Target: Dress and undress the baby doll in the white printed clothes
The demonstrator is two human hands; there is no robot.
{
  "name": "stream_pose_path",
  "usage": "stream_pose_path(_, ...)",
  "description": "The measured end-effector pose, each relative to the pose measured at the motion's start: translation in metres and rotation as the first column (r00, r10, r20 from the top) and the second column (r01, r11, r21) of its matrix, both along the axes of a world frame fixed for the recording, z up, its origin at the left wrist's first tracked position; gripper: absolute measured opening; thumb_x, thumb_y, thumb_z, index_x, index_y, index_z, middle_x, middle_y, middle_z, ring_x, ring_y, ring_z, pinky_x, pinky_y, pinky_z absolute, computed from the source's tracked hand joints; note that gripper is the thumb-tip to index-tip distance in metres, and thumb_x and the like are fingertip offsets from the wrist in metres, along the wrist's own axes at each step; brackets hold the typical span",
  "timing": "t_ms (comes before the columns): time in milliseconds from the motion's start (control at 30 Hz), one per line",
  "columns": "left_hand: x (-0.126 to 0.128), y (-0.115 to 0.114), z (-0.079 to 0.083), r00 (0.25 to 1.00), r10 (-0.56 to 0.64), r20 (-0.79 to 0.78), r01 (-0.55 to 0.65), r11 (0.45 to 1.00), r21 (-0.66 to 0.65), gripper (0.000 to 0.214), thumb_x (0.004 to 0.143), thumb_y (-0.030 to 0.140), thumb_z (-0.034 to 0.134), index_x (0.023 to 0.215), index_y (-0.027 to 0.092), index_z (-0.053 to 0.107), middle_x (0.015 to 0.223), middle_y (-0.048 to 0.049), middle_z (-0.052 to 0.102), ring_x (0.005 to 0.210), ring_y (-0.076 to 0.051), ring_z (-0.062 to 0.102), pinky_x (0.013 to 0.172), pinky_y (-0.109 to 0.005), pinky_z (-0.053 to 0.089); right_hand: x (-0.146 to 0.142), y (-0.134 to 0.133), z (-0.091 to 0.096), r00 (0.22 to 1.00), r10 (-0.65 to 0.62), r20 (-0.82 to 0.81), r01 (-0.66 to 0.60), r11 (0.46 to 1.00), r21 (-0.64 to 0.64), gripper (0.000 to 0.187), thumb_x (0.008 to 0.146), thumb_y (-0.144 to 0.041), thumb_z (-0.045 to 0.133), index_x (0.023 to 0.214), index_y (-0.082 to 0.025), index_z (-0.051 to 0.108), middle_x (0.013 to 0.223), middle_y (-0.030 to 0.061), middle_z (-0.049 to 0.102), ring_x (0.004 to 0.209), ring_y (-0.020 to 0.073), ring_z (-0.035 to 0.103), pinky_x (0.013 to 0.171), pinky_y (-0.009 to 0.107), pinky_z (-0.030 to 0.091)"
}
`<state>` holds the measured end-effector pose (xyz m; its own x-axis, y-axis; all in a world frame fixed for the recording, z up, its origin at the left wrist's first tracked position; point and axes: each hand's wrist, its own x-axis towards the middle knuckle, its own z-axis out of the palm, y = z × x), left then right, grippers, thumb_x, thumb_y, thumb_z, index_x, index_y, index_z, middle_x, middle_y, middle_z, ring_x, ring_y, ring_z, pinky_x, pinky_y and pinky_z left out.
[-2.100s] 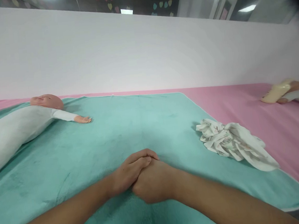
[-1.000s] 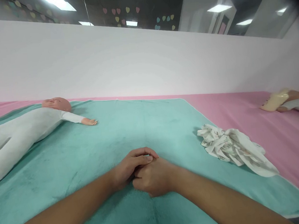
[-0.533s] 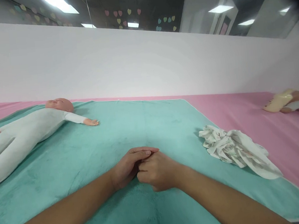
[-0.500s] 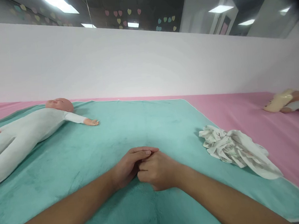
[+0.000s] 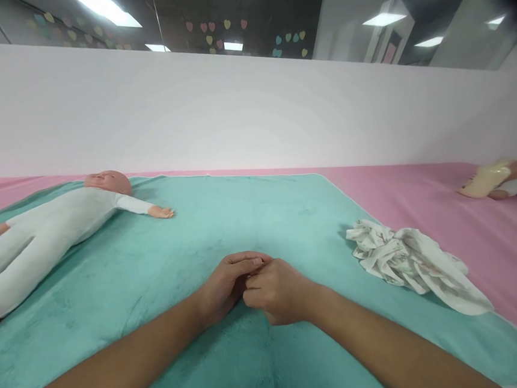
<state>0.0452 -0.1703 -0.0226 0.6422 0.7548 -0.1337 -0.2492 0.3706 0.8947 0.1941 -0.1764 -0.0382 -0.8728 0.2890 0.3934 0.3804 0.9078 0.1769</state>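
Observation:
My left hand [image 5: 223,284] and my right hand [image 5: 278,289] rest together on a teal blanket [image 5: 242,213], low in the middle of the view. The left hand's fingers curl over the right hand's knuckles, and the right hand is a loose fist. Neither hand holds any object. A baby doll [image 5: 53,227] in a white suit lies on its back at the blanket's left, one arm stretched toward the middle. A crumpled white patterned cloth [image 5: 411,259] lies on the blanket's right edge, a forearm's length from my right hand.
The blanket lies on a pink surface [image 5: 421,192] that runs to a white wall [image 5: 233,111] behind. At the far right a cream object [image 5: 486,179] lies on the pink surface with a hand and a white sleeve against it.
My hands have loosened slightly: the right fist has slid a little to the right, out from under the left fingers. The view has tilted up and shifted slightly. The doll and cloth lie where they were.

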Motion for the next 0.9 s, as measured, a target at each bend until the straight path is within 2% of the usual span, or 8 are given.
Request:
stream_pose_path(167, -0.001, 0.004, -0.004, 0.999, 0.041, -0.003, -0.041, 0.999, 0.002, 0.021, 0.079, 0.028, 0.058, 0.092, 0.013, 0.065, 0.094, -0.0100, 0.063, 0.084, -0.020, 0.058, 0.069, -0.029, 0.044, 0.002, 0.001, 0.000, 1.000, -0.024, 0.011, 0.025, 1.000, -0.005, 0.012, 0.058, -0.007, 0.043, 0.056, -0.018, 0.046, 0.053, -0.0020, 0.046, 0.051, 0.0109, 0.036, 0.049, 0.027, 0.021)
stream_pose_path(333, -0.002, 0.004, -0.001, 1.000, 0.019, -0.009, -0.019, 1.000, 0.017, 0.019, 0.076, 0.027, 0.062, 0.089, 0.014, 0.066, 0.095, -0.0095, 0.063, 0.088, -0.020, 0.057, 0.075, -0.031, 0.042, 0.000, 0.001, 0.001, 1.000, -0.003, -0.025, 0.002, 1.000, -0.027, 0.013, 0.058, -0.006, 0.042, 0.057, -0.018, 0.047, 0.054, -0.0020, 0.048, 0.054, 0.0110, 0.038, 0.053, 0.027, 0.025)
stream_pose_path(467, -0.002, 0.006, -0.002, 0.997, 0.080, 0.019, -0.081, 0.996, 0.028, 0.019, 0.077, 0.029, 0.061, 0.089, 0.015, 0.066, 0.093, -0.0074, 0.062, 0.086, -0.018, 0.056, 0.076, -0.029, 0.041, 0.002, 0.003, -0.002, 0.983, -0.139, -0.123, 0.113, 0.975, -0.192, 0.013, 0.054, -0.005, 0.042, 0.054, -0.017, 0.046, 0.051, -0.0026, 0.047, 0.052, 0.0103, 0.036, 0.050, 0.025, 0.023)
stream_pose_path(567, -0.003, 0.008, -0.003, 0.991, 0.129, 0.025, -0.130, 0.989, 0.062, 0.020, 0.079, 0.031, 0.059, 0.088, 0.015, 0.066, 0.092, -0.0070, 0.061, 0.085, -0.018, 0.054, 0.077, -0.030, 0.041, 0.005, 0.008, -0.005, 0.931, -0.298, -0.213, 0.180, 0.879, -0.442, 0.014, 0.056, -0.004, 0.040, 0.051, -0.017, 0.042, 0.049, -0.0041, 0.043, 0.050, 0.0085, 0.034, 0.050, 0.023, 0.024)
stream_pose_path(667, -0.003, 0.008, -0.002, 0.986, 0.167, 0.023, -0.169, 0.976, 0.135, 0.020, 0.079, 0.032, 0.057, 0.084, 0.015, 0.067, 0.089, -0.0072, 0.061, 0.085, -0.018, 0.053, 0.081, -0.031, 0.040, 0.006, 0.013, -0.004, 0.822, -0.480, -0.308, 0.137, 0.691, -0.710, 0.018, 0.064, -0.004, 0.036, 0.057, -0.018, 0.045, 0.050, -0.0048, 0.043, 0.049, 0.0077, 0.038, 0.051, 0.021, 0.029)
stream_pose_path(733, -0.004, 0.008, 0.000, 0.982, 0.189, 0.018, -0.189, 0.965, 0.183, 0.020, 0.079, 0.032, 0.057, 0.082, 0.015, 0.067, 0.084, -0.0068, 0.061, 0.082, -0.018, 0.053, 0.081, -0.032, 0.039, 0.005, 0.015, -0.003, 0.737, -0.580, -0.348, 0.063, 0.571, -0.819, 0.020, 0.071, -0.006, 0.035, 0.065, -0.018, 0.049, 0.057, -0.0042, 0.050, 0.053, 0.0078, 0.043, 0.052, 0.019, 0.032)
stream_pose_path(800, -0.006, 0.009, 0.000, 0.977, 0.215, 0.003, -0.211, 0.954, 0.212, 0.020, 0.079, 0.031, 0.057, 0.083, 0.015, 0.067, 0.085, -0.0067, 0.061, 0.083, -0.018, 0.053, 0.082, -0.032, 0.039, 0.003, 0.016, -0.001, 0.680, -0.636, -0.364, 0.010, 0.505, -0.863, 0.016, 0.077, -0.014, 0.038, 0.071, -0.018, 0.052, 0.063, -0.0030, 0.055, 0.056, 0.0082, 0.045, 0.054, 0.019, 0.034)
stream_pose_path(900, -0.009, 0.011, 0.000, 0.962, 0.268, -0.044, -0.251, 0.940, 0.231, 0.021, 0.079, 0.033, 0.057, 0.085, 0.015, 0.067, 0.092, -0.0075, 0.062, 0.090, -0.019, 0.053, 0.088, -0.033, 0.037, 0.002, 0.016, 0.000, 0.640, -0.679, -0.359, -0.010, 0.459, -0.888, 0.024, 0.085, -0.031, 0.038, 0.073, -0.018, 0.053, 0.065, -0.0021, 0.055, 0.054, 0.0081, 0.044, 0.052, 0.020, 0.034)
